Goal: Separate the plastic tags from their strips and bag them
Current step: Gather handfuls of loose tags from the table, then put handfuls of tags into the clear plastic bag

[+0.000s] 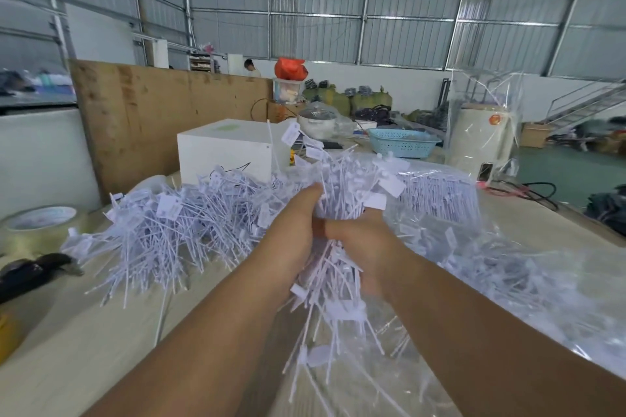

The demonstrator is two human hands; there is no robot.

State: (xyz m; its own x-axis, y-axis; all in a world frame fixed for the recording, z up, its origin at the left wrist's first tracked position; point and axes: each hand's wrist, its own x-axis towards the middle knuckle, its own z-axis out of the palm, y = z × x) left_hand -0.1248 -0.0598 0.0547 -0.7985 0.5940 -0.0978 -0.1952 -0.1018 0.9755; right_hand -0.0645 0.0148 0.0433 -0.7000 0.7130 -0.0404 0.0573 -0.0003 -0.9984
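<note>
Both hands, left (291, 223) and right (359, 237), grip a thick bunch of white plastic tags (333, 267) above the clear plastic bag (508, 281), while a large loose heap (162, 227) on the counter (84, 349) looks unbagged.

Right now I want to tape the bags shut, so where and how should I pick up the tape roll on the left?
The tape roll lies flat at the table's left edge, hole upward. Probably best to come from above and pinch its wall, thumb inside the core, fingers outside on the near side. Both hands grip a bundle of tags, so one must let go.
</note>
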